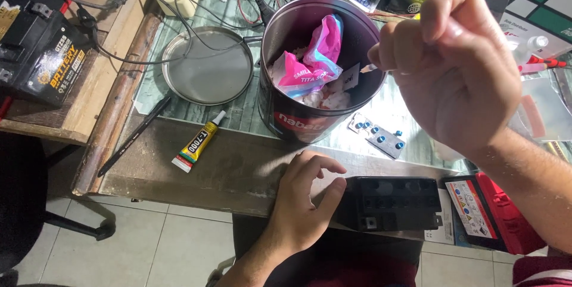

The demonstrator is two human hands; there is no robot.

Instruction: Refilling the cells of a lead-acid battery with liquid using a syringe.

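Right hand (456,66) fingers pinched on thin stick (368,68), tip pointing left over tin (316,72) rim. Left hand (307,194) open, fingertips touching black box (390,203).

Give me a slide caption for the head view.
Right hand holds a small tool over an open tin; left hand touches a black battery.
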